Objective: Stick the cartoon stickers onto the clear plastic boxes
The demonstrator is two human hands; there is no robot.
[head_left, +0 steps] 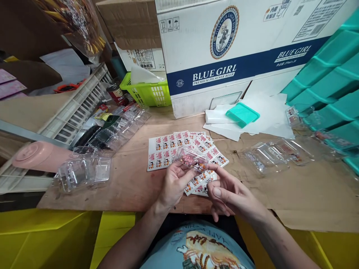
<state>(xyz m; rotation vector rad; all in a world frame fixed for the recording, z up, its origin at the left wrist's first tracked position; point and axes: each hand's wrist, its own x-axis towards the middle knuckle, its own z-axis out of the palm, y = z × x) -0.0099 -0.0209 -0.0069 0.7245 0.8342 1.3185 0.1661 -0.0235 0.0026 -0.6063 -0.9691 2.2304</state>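
Observation:
A small clear plastic box [191,158] with a pink and cat-patterned sticker is held over the table by my left hand [176,182], its thumb and fingers closed on the near left edge. My right hand [230,189] is beside the box, with its index finger stretched out to touch the right end and the other fingers loosely curled, apart from it. Beneath the box lie several fanned sticker sheets [162,151] with cat and pink prints, partly hidden by the box and both hands.
Clear plastic boxes lie in a row at the left [123,130] and others at the right [265,157]. A pink bottle [42,156] lies far left. White papers [269,116] and a teal lid [242,114] sit before a large carton [204,45]. Teal bins [322,82] stand right.

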